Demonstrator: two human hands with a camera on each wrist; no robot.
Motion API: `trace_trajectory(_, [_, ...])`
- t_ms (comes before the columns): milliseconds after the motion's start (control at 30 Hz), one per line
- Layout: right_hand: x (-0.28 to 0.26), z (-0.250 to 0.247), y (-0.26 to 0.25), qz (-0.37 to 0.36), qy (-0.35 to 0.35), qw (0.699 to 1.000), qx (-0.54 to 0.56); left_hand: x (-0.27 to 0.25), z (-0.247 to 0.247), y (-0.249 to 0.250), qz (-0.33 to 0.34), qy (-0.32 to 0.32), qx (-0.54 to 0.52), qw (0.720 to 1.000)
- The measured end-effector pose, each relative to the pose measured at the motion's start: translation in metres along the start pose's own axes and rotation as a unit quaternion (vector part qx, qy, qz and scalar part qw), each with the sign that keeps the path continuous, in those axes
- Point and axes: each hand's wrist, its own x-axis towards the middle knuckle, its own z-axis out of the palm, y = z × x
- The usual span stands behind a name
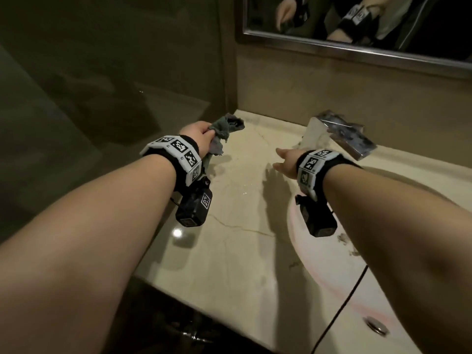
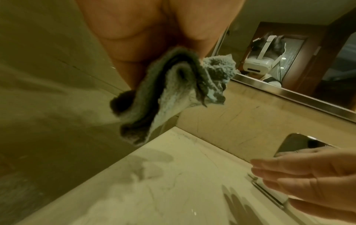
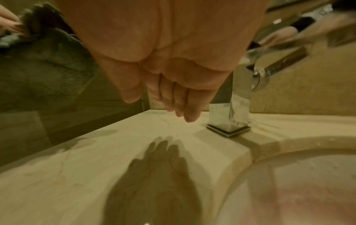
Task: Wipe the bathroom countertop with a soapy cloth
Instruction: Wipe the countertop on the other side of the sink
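Observation:
My left hand (image 1: 201, 135) grips a crumpled grey-green cloth (image 1: 224, 130) and holds it in the air above the back left corner of the beige marble countertop (image 1: 229, 241). In the left wrist view the cloth (image 2: 173, 91) hangs in folds below the palm, clear of the stone. My right hand (image 1: 283, 159) hovers flat over the countertop just left of the faucet (image 1: 339, 135), fingers straight and together, holding nothing. Its shadow falls on the stone (image 3: 154, 175) beneath it. In the right wrist view the fingers (image 3: 173, 97) point toward the back wall.
A square chrome faucet (image 3: 237, 106) stands at the back edge, beside the round sink basin (image 1: 332, 264) with its drain (image 1: 376, 325) at right. A framed mirror (image 1: 357, 34) hangs above the backsplash. A glass panel (image 1: 102, 85) bounds the counter's left side. Wet patches mark the stone (image 2: 144, 164).

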Motion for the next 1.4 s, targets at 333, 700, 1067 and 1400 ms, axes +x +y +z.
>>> trace_trajectory(333, [0.081,-0.007,-0.018,0.027,-0.03,0.99,0.132,0.129,0.022,0.034,0.044,0.013,-0.053,0.998])
trace_trajectory(700, [0.151,0.02,-0.021,0.029,0.002,0.997,0.065,0.2,0.102,0.024,0.185,-0.194,0.252,0.93])
trace_trajectory(1067, [0.149,0.013,-0.011,0.022,-0.023,0.992,0.12,0.212,0.12,0.04,0.188,-0.264,0.361,0.875])
trace_trajectory(1400, [0.147,0.015,-0.003,0.097,-0.002,0.978,0.183,0.209,0.128,0.05,0.202,-0.274,0.35,0.873])
